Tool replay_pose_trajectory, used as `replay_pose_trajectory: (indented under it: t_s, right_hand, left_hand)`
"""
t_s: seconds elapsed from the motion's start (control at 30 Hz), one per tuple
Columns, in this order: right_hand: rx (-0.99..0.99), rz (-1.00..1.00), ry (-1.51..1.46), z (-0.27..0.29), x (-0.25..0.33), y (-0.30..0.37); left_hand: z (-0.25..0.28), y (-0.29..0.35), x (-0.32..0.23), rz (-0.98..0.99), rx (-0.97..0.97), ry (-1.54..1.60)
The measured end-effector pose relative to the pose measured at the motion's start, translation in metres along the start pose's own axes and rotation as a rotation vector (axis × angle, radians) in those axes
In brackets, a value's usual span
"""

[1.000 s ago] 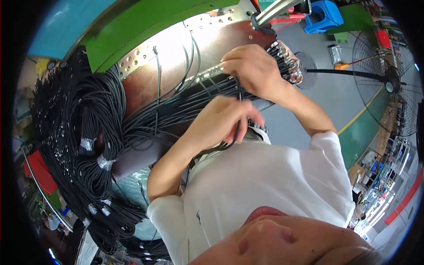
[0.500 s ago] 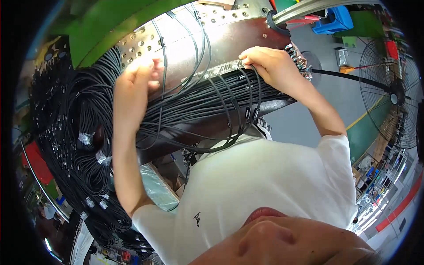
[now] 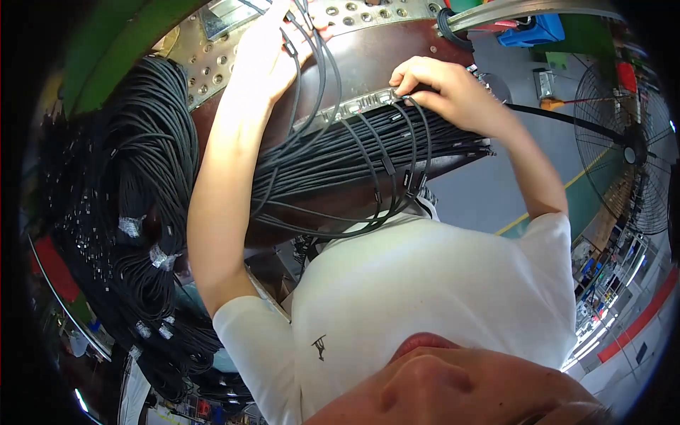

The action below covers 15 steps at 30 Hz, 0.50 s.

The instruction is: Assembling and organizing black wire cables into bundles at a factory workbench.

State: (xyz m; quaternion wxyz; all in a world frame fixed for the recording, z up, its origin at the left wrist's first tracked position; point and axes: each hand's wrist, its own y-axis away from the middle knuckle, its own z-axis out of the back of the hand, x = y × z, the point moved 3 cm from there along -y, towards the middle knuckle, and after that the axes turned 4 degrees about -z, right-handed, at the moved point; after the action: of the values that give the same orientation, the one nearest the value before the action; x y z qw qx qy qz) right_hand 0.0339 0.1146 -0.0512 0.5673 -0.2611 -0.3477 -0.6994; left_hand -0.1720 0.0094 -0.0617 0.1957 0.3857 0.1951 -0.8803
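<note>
My left hand (image 3: pixel 273 60), washed out by glare, is up at the perforated metal plate (image 3: pixel 347 14). Its fingers are closed round a few loose black cables (image 3: pixel 322 67), though the exact grip is hard to make out. At the right end of a metal strip with several small sockets (image 3: pixel 354 108), my right hand (image 3: pixel 435 85) pinches the end of a black cable (image 3: pixel 427 131). Other cables loop from the strip down toward my shirt. Below the strip lies a thick bundle of straight black cables (image 3: pixel 319 173) on a dark brown surface (image 3: pixel 397 49).
Coiled black cables (image 3: pixel 152 113) hang in a large mass at the left, some tied with clear wrap (image 3: pixel 164 258). A green panel (image 3: pixel 142 35) covers the upper left. To the right are a black fan (image 3: pixel 632 152), a blue plastic stool (image 3: pixel 542 30) and a curved metal rail (image 3: pixel 524 13).
My left hand has moved up and right, drawing loose cables together. The right hand has shifted slightly right along the strip, still pinching. More of the perforated plate now shows.
</note>
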Motion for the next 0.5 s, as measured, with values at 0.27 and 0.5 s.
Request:
replay_pose_trajectory:
  t_s: [0.27,0.5]
  right_hand:
    - [-0.180,-0.320,-0.219,0.089,0.038,-0.127]
    - [-0.509,0.008,-0.085,0.105,-0.043,-0.132]
  left_hand:
    - [-0.026,0.016,0.041,0.504,0.068,1.620]
    - [0.011,0.033,0.003,0.501,0.183,1.605]
